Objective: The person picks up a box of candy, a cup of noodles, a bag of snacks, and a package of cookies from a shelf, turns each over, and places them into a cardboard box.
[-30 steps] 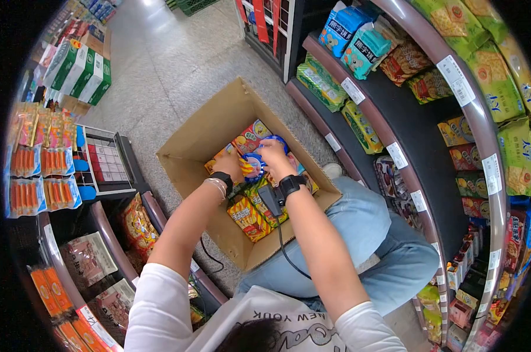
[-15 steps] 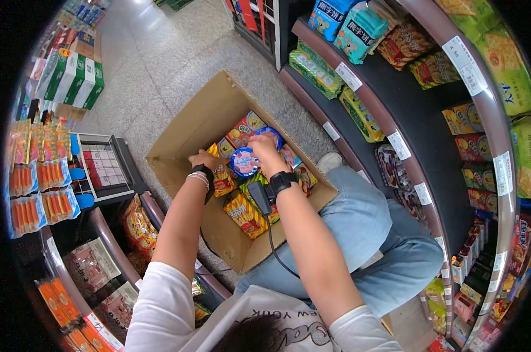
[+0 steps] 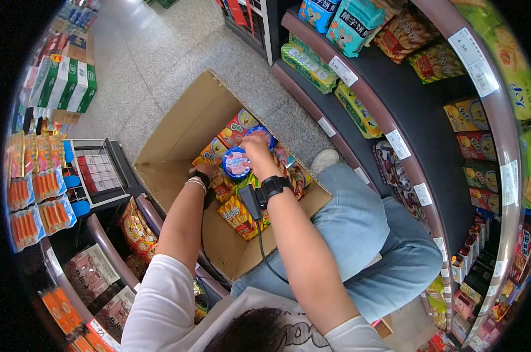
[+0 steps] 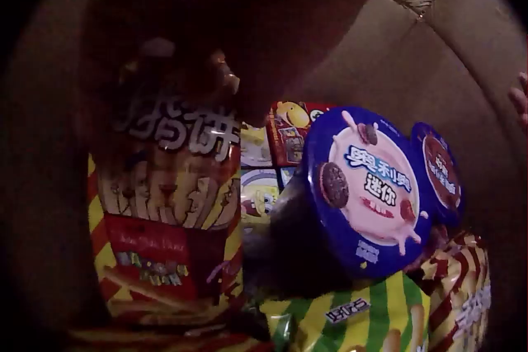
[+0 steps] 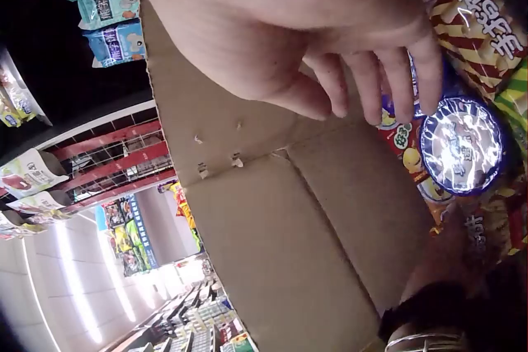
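In the head view my left hand [image 3: 201, 169] is down inside the cardboard box [image 3: 177, 126], at its left wall. In the left wrist view its fingers, deep in shadow, grip the top of a red-and-yellow bag of finger biscuits [image 4: 169, 195] that stands upright. My right hand [image 3: 257, 154] hovers over two blue-lidded snack tubs, its fingers loosely bent and holding nothing in the right wrist view. The nearer tub [image 3: 236, 163] has a pink label; the farther tub [image 3: 267, 136] is partly hidden by the hand. More biscuit bags [image 3: 242, 216] lie below them.
Red snack boxes [image 3: 237, 128] lie at the box's far end. Curved shelves [image 3: 365, 88] of packaged snacks rise on the right, and lower shelves stand on the left. The person's bent legs [image 3: 353, 217] are against the box's near right side. A cable [image 3: 265, 255] hangs from the right wrist.
My left hand has moved left from the pink-labelled tub to the biscuit bag at the box's wall. The right hand has drawn back off that tub, whose lid now shows more fully.
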`<action>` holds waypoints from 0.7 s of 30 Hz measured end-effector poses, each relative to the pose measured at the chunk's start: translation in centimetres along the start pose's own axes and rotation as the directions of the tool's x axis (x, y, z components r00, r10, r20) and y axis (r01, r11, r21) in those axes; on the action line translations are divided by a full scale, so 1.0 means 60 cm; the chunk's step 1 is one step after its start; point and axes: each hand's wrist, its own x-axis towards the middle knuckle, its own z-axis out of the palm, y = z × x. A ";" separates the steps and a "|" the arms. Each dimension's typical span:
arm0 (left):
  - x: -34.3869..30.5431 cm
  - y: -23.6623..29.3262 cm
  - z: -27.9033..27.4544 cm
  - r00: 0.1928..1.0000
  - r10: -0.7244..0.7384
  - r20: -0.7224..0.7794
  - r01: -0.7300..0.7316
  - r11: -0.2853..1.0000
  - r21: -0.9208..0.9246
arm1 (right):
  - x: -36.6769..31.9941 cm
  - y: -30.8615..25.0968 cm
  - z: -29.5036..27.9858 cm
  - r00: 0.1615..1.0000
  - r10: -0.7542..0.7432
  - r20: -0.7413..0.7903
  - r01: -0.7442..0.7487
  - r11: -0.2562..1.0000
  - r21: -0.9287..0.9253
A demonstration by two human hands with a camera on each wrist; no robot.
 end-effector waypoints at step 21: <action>-0.014 -0.018 -0.031 0.945 0.153 -0.288 -0.146 0.988 0.048 | 0.045 0.072 -0.002 0.988 -0.132 -0.078 0.125 0.988 -0.089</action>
